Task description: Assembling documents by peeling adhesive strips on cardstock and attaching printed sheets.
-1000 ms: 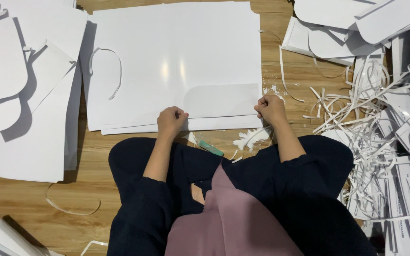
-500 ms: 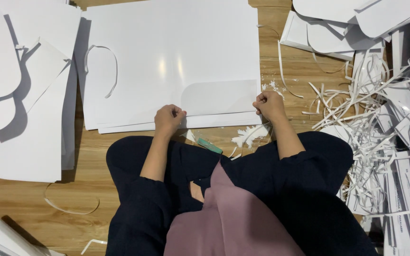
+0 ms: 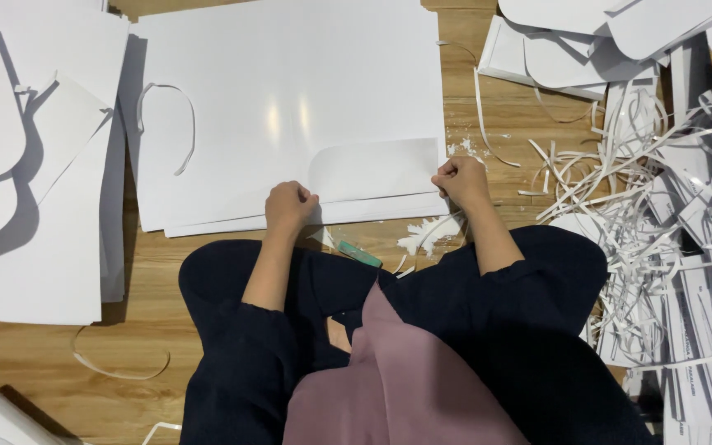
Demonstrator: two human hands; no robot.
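I sit on a wooden floor with a stack of large white sheets (image 3: 290,91) lying in front of my knees. A rounded cut-out piece (image 3: 377,169) lies at the near right corner of the top sheet. My left hand (image 3: 288,206) is a fist at the piece's near left corner, pinching the sheet edge. My right hand (image 3: 460,181) is a fist at the piece's right end, gripping the edge there. A small teal cutter (image 3: 359,253) lies on the floor between my hands, beside my knees.
Cut white pieces (image 3: 18,156) are piled to the left. A heap of thin white paper strips (image 3: 661,206) and offcuts fills the right side. More white rounded pieces (image 3: 587,41) lie at the top right. A loose strip (image 3: 121,367) curls on the floor at the lower left.
Both hands stay at the near edge of the sheet. The view has shifted slightly; the hands look closer to the left.
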